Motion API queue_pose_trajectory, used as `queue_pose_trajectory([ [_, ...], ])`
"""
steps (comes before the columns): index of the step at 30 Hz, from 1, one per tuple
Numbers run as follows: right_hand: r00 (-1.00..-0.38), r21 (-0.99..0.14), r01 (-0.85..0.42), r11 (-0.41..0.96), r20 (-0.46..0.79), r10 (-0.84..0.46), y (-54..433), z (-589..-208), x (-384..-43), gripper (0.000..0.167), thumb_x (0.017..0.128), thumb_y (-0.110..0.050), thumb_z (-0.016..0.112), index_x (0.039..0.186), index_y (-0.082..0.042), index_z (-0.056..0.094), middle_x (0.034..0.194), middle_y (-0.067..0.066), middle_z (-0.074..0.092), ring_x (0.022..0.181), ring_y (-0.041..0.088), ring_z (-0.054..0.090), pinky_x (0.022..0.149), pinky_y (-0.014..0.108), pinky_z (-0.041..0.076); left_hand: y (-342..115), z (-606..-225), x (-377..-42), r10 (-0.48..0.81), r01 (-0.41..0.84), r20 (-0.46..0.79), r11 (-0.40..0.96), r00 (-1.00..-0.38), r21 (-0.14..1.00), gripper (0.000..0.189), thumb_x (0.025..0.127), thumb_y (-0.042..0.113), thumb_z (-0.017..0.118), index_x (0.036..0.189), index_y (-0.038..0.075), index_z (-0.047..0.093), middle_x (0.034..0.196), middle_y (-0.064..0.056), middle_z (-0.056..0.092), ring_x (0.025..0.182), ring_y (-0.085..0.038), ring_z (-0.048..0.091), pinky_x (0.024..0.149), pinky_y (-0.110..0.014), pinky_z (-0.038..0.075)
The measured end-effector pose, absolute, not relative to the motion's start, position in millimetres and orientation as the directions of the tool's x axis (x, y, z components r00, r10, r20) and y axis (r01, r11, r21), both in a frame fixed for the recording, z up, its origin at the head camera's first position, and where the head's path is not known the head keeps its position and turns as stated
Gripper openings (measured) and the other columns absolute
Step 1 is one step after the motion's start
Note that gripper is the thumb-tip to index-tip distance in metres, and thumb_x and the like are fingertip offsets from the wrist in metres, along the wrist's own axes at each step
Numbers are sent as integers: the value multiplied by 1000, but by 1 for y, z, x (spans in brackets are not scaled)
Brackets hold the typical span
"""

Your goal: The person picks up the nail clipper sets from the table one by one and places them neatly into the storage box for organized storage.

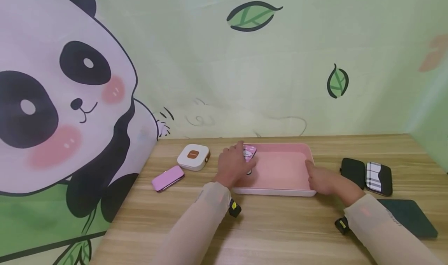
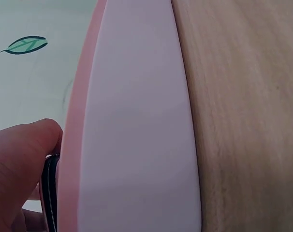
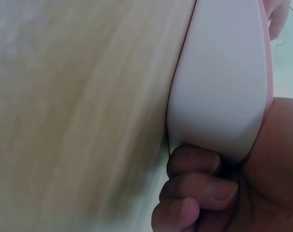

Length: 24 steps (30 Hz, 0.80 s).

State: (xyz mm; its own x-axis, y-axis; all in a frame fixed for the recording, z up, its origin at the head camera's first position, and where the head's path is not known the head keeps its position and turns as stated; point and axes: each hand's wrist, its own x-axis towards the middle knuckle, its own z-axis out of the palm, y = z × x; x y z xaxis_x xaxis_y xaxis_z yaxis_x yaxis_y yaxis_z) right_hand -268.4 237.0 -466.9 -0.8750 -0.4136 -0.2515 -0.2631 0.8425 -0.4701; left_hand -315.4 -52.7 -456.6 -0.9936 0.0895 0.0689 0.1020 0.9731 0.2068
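My left hand (image 1: 232, 164) grips a small pink patterned case (image 1: 250, 151) at the left end of the pink tray (image 1: 280, 171). Most of the case is hidden behind the fingers. In the left wrist view, the thumb lies against the dark edge of the case (image 2: 50, 193), right beside the tray's rim (image 2: 75, 145). My right hand (image 1: 323, 178) holds the tray's right end, its thumb over the rim. Curled fingers (image 3: 197, 188) show against the outer white wall of the tray (image 3: 219, 82) in the right wrist view.
Left of the tray lie a white rounded box (image 1: 193, 157) with a brown square and a plain pink case (image 1: 168, 178). To the right are a black case (image 1: 352, 171), a black-and-white plaid case (image 1: 379, 178) and a dark flat panel (image 1: 407, 216). A printed cloth (image 1: 196, 63) hangs behind the table.
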Motion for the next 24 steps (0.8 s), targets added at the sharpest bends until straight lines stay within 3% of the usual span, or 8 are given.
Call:
queue_pose_trajectory([
  [7,-882,-489,-215,846,-275,-383,236,-467,-267,67,103,-12,41,151,18,7,123,32,44,70,23,43,59,33,39,-48,-452,-313,103,113,66,980,-992,166,68,94,60,51,139,9,52,124,-10,63,105,-28,56,90,-43,51],
  [12,-881,-453,-247,857,-262,-393,237,-467,-268,64,103,-13,41,150,20,12,145,37,34,88,28,52,64,32,42,-45,-451,-312,116,125,74,982,-990,142,63,94,57,51,131,7,57,119,-10,64,101,-27,56,90,-42,50],
  [18,-877,-420,-279,863,-255,-408,238,-466,-269,64,102,-13,43,149,21,15,152,39,27,106,36,51,77,37,45,-44,-455,-313,120,131,87,983,-989,130,61,94,54,53,132,5,58,131,-12,61,109,-28,55,100,-44,46],
  [24,-878,-446,-249,860,-272,-395,237,-468,-269,64,103,-13,42,151,19,12,146,36,33,90,31,52,66,34,42,-42,-456,-313,100,108,71,987,-992,120,62,94,54,56,133,6,58,138,-13,57,114,-30,53,104,-44,44],
])
